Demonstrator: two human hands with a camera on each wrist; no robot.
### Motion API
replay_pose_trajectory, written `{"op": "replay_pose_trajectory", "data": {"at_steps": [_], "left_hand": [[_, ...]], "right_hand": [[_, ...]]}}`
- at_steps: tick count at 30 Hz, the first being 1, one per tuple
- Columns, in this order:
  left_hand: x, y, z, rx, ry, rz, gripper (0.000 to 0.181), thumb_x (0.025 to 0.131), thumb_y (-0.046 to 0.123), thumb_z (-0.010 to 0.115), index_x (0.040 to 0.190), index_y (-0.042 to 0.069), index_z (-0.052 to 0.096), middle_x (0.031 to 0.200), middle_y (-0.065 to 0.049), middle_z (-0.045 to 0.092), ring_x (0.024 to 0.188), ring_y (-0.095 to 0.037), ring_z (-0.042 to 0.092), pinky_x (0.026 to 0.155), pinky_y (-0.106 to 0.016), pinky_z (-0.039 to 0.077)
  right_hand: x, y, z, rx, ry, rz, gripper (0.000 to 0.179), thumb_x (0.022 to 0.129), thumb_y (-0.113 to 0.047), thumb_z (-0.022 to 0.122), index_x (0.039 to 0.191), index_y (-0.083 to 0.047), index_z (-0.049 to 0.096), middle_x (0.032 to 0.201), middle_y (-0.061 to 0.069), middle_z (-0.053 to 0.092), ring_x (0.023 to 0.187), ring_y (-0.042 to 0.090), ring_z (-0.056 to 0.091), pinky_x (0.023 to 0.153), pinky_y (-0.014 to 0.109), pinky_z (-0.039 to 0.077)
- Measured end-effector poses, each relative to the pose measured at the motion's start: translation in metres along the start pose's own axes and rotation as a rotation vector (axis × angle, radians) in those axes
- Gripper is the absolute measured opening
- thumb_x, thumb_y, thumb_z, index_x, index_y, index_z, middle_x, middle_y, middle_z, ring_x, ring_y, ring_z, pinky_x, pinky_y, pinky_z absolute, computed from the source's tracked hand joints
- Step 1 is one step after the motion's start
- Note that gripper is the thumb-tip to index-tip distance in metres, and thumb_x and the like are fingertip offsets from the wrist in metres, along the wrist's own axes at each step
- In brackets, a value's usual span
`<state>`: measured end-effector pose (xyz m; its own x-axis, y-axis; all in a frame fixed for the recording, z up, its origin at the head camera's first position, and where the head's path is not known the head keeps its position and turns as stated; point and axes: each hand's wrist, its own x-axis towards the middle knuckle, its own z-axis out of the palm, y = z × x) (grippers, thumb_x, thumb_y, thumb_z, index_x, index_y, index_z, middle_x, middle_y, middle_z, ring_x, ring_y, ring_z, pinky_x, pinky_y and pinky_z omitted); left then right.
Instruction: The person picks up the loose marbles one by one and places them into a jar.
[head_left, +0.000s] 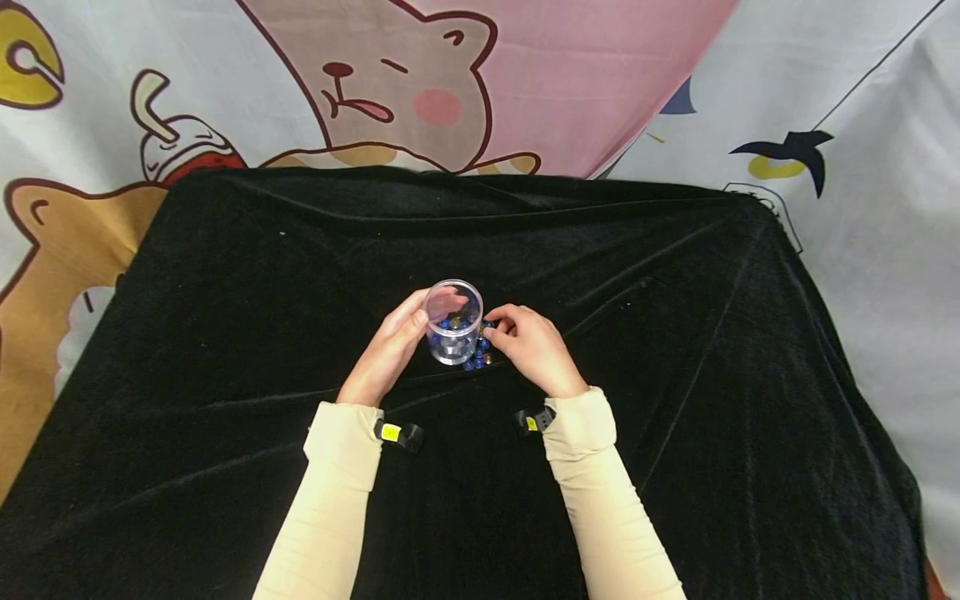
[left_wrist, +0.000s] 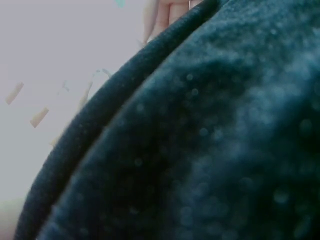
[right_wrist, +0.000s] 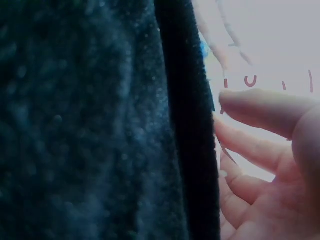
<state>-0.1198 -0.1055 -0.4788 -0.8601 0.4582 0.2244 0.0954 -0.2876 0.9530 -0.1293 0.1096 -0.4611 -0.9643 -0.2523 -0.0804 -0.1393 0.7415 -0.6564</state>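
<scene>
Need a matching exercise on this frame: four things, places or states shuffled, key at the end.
Things
1. left hand
2. cup
3. right hand
4. cloth

Places or states
A. fingertips at the small balls
B. black, spread out under the work
C. thumb and fingers around the side of a clear container
D. see-through, with an open top

Pairs: 1-C, 2-D, 3-A, 4-B
</scene>
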Motion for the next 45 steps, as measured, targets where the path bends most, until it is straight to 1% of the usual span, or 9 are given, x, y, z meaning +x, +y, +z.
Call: {"op": "replay_pose_trajectory", "data": {"at_steps": [4, 8, 17, 24, 29, 32, 38, 42, 45], "left_hand": [[0.000, 0.001, 0.000, 0.002, -0.002, -0.002, 0.048, 0.095, 0.035, 0.035, 0.133, 0.006, 0.035, 0.133, -0.017, 0.040, 0.127, -0.026, 0.031, 0.104, -0.045, 0.017], [0.000, 0.001, 0.000, 0.001, -0.003, -0.007, 0.047, 0.095, 0.035, 0.035, 0.133, 0.006, 0.035, 0.133, -0.017, 0.040, 0.127, -0.026, 0.031, 0.104, -0.045, 0.016], [0.000, 0.000, 0.000, -0.004, 0.003, -0.005, 0.048, 0.095, 0.034, 0.035, 0.133, 0.005, 0.035, 0.133, -0.017, 0.039, 0.127, -0.027, 0.031, 0.104, -0.046, 0.017], [0.000, 0.000, 0.000, -0.009, 0.006, -0.007, 0.046, 0.096, 0.034, 0.034, 0.133, 0.007, 0.035, 0.133, -0.016, 0.040, 0.127, -0.026, 0.031, 0.104, -0.047, 0.016], [0.000, 0.000, 0.000, -0.002, 0.012, -0.013, 0.046, 0.096, 0.034, 0.034, 0.133, 0.008, 0.036, 0.133, -0.016, 0.040, 0.126, -0.027, 0.031, 0.103, -0.048, 0.017], [0.000, 0.003, 0.002, 0.010, 0.013, -0.018, 0.044, 0.096, 0.032, 0.032, 0.133, 0.008, 0.036, 0.132, -0.017, 0.040, 0.126, -0.028, 0.031, 0.103, -0.049, 0.017], [-0.001, 0.016, 0.008, 0.019, -0.010, 0.008, 0.040, 0.098, 0.020, 0.026, 0.133, 0.000, 0.033, 0.132, -0.023, 0.037, 0.127, -0.032, 0.029, 0.103, -0.051, 0.015], [-0.001, 0.013, 0.007, 0.000, -0.003, 0.005, 0.042, 0.097, 0.025, 0.030, 0.132, 0.001, 0.033, 0.132, -0.022, 0.038, 0.126, -0.031, 0.030, 0.103, -0.051, 0.015], [0.000, 0.007, 0.004, -0.005, 0.003, 0.007, 0.045, 0.096, 0.030, 0.033, 0.132, 0.002, 0.034, 0.132, -0.020, 0.039, 0.127, -0.029, 0.031, 0.104, -0.048, 0.016]], "right_hand": [[-0.002, -0.002, -0.001, -0.018, -0.007, -0.004, 0.020, 0.083, -0.028, 0.063, 0.097, -0.015, 0.063, 0.078, -0.003, 0.054, 0.066, 0.013, 0.049, 0.059, 0.029, 0.040], [-0.002, -0.004, -0.002, -0.029, -0.007, -0.013, 0.018, 0.083, -0.026, 0.062, 0.097, -0.014, 0.063, 0.077, -0.003, 0.054, 0.066, 0.013, 0.049, 0.059, 0.029, 0.040], [-0.003, -0.003, -0.001, -0.051, -0.006, -0.030, 0.015, 0.082, -0.015, 0.060, 0.097, -0.013, 0.063, 0.076, -0.003, 0.053, 0.066, 0.014, 0.048, 0.059, 0.029, 0.040], [-0.003, -0.003, -0.001, -0.084, -0.002, -0.067, 0.015, 0.079, -0.013, 0.065, 0.094, -0.013, 0.064, 0.074, -0.003, 0.053, 0.066, 0.013, 0.048, 0.059, 0.029, 0.038], [-0.004, -0.003, -0.001, -0.105, 0.002, -0.069, 0.012, 0.079, -0.012, 0.064, 0.091, -0.014, 0.064, 0.072, -0.003, 0.052, 0.064, 0.013, 0.047, 0.058, 0.029, 0.038], [-0.004, -0.003, 0.000, -0.106, 0.004, -0.062, 0.010, 0.079, -0.012, 0.064, 0.090, -0.014, 0.064, 0.071, -0.003, 0.052, 0.063, 0.013, 0.047, 0.058, 0.029, 0.038], [-0.004, -0.002, 0.000, -0.110, 0.015, -0.064, 0.009, 0.079, -0.014, 0.065, 0.088, -0.015, 0.064, 0.072, -0.003, 0.052, 0.064, 0.013, 0.047, 0.057, 0.029, 0.038], [-0.005, -0.002, -0.001, -0.108, 0.021, -0.066, 0.008, 0.079, -0.016, 0.066, 0.086, -0.015, 0.064, 0.074, -0.003, 0.052, 0.065, 0.013, 0.047, 0.058, 0.029, 0.038], [-0.005, -0.003, -0.001, -0.101, 0.023, -0.057, 0.008, 0.079, -0.018, 0.066, 0.086, -0.015, 0.063, 0.075, -0.003, 0.053, 0.067, 0.013, 0.048, 0.059, 0.029, 0.038]]}}
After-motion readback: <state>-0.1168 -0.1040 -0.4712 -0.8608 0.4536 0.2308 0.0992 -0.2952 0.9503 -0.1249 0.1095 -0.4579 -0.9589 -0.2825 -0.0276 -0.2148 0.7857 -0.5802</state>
